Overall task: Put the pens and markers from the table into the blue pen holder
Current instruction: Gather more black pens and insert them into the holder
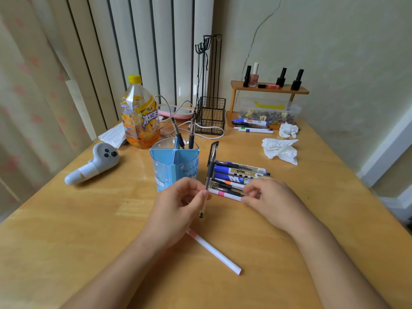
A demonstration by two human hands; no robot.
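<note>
The left hand (178,198) pinched a clear black-capped pen (211,168) upright, its lower barrel hidden. The right hand's (270,197) fingertips gripped a white marker (225,194) in the pile beside the translucent blue pen holder (175,166), mid-desk.

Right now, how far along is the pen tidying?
Early on. Two pens stand in the blue pen holder. The left hand has a black pen upright in its grip; the right hand touches the pile. A white marker and a far group remain.
</note>
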